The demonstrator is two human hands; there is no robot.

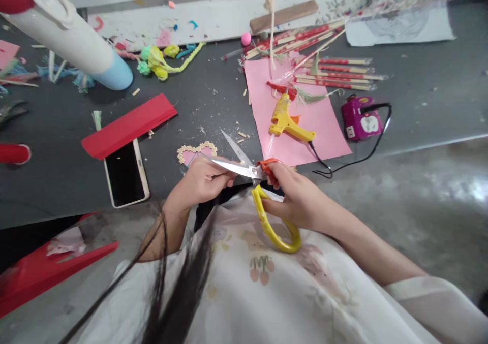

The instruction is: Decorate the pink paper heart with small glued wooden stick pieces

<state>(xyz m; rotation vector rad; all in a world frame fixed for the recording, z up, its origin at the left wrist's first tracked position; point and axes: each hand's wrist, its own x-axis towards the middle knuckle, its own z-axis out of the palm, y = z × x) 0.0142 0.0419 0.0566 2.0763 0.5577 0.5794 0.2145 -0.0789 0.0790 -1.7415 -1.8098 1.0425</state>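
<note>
My right hand point(293, 194) grips a pair of scissors point(238, 168) with one yellow and one orange-red handle loop. The blades stand apart and point left, one passing over the fingers of my left hand point(204, 179). That hand is closed, its fingertips pinched near the blades; what they hold is too small and hidden to name. Just beyond it lies a pink paper heart point(192, 155) edged with small pale beige pieces. Short stick bits point(241, 135) are scattered on the table by the blade tips.
A yellow glue gun point(285, 118) rests on pink paper point(259, 95), its cord running near a purple box point(361, 120). Red-wrapped sticks point(335, 74) lie behind. At left are a phone point(125, 174), a folded red strip point(131, 125) and a white-and-blue bottle point(91, 44).
</note>
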